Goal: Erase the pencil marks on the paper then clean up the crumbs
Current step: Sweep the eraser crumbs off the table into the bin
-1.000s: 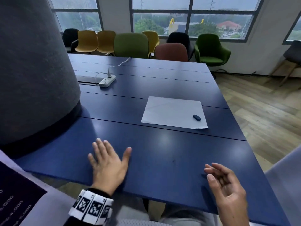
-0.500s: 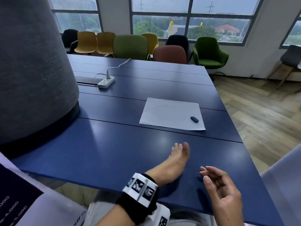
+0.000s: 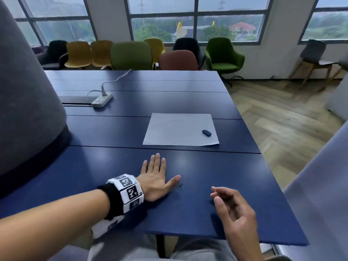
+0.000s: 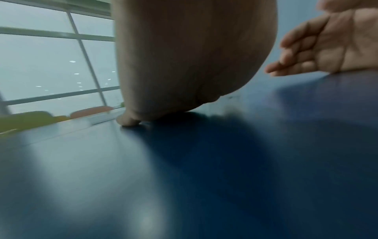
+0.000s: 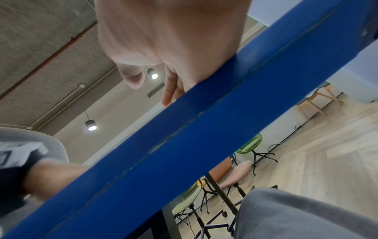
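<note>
Paper [image 3: 179, 129], a single white sheet, lies flat on the blue table [image 3: 113, 166] well ahead of both hands, with a small dark eraser [image 3: 206, 133] resting on its right part near the front edge. Any pencil marks are too faint to make out from the head view, and no crumbs can be seen. The left hand [image 3: 155, 178] lies palm down on the table with its fingers straight and spread, holding nothing. The right hand [image 3: 232, 208] hovers at the table's near edge, palm turned inward, fingers loosely curled around nothing. Judging by its look, the sheet is light, thin and limp, likely to slide or wrinkle under rubbing, so it wants a flat palm pressing it down beside the marked area instead of a pinch at a corner. The eraser looks small, light and rubbery, with enough friction to drag the sheet along; a fingertip pinch across its narrow sides should suit it. Farther back on the table sits a white power strip [image 3: 102, 99] with its cable.
</note>
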